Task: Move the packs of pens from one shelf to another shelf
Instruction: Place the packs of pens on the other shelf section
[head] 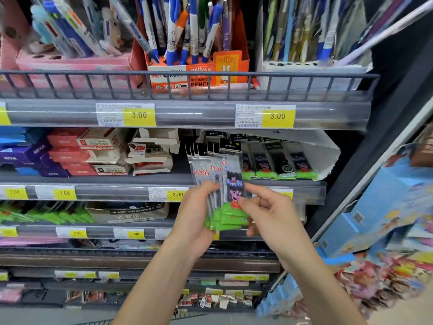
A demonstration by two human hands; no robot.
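Observation:
A fanned stack of several pen packs (219, 174), clear sleeves with black headers, green bottoms and a cartoon pig, is held upright in front of the middle shelf's edge (112, 192). My left hand (195, 221) grips the stack from the left and below. My right hand (267, 207) pinches the front pack at its right edge. More of the same packs (276, 160) stand in a torn white box on the middle shelf, right behind the held stack.
Small red, white and purple boxes (89, 151) fill the middle shelf's left. The upper shelf's wire rail (187, 76) fronts pen and pencil displays (199, 43). Green packs (44, 213) lie on the shelf below. Blue toy boxes (379, 207) crowd the right.

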